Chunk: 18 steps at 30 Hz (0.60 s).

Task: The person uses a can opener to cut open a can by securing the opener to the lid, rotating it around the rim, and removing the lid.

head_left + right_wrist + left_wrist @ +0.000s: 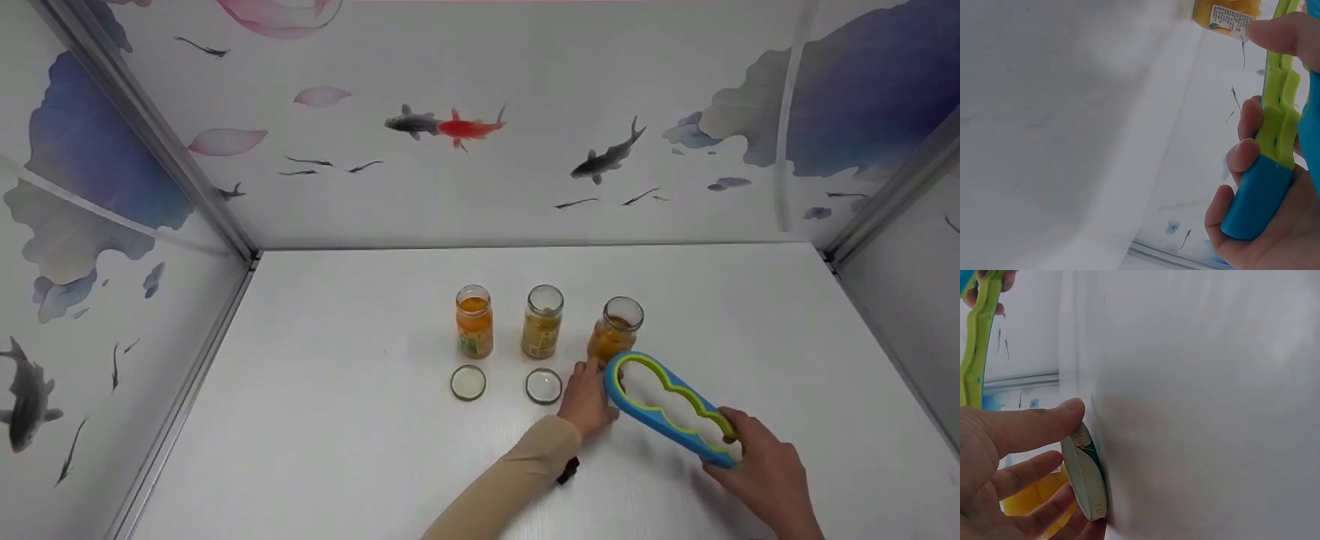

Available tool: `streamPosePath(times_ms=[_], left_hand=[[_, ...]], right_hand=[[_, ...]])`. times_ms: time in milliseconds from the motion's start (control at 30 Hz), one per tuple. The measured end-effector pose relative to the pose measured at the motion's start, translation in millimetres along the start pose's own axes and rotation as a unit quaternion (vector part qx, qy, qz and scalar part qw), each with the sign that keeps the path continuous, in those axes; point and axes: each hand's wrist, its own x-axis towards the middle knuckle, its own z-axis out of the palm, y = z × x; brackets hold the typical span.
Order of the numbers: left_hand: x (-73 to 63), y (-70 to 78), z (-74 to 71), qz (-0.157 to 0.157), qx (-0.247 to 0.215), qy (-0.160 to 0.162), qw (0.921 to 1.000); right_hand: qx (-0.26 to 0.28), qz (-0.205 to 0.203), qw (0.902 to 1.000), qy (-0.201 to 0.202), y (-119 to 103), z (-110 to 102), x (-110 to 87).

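Note:
My left hand (587, 401) is low at the table just in front of the rightmost open glass jar (609, 343), which holds orange-yellow contents. In the left wrist view its thumb and fingers pinch a round jar lid (1087, 479) by the rim, right at the table surface; the head view hides this lid behind the hand. My right hand (772, 469) grips one end of a blue and green jar opener (667, 429) with a scalloped inner edge. The opener's wide far end overlaps the jar's base in the head view.
Two more open jars, one with orange contents (475, 330) and one with yellowish contents (541, 335), stand to the left. In front of them lie two loose lids (468, 383) (544, 385). White panels with painted fish enclose the white table (337, 450).

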Motion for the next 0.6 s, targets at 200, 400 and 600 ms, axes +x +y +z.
streamPosePath(times_ms=[200,400,600], left_hand=[[-3.0,1.7,4.9,-0.009,-0.061,0.021,0.9979],[-6.6,6.2,6.0,-0.018,-0.101,0.015,0.9946],[-6.8,8.7,6.1,-0.023,-0.096,0.013,0.9950]], right_hand=[[0.000,0.026,0.9994,-0.024,-0.7,0.7,0.5],[-0.001,0.014,0.9999,-0.008,0.4,0.5,-1.2],[0.002,0.020,0.9997,-0.016,-0.2,1.8,-0.8]])
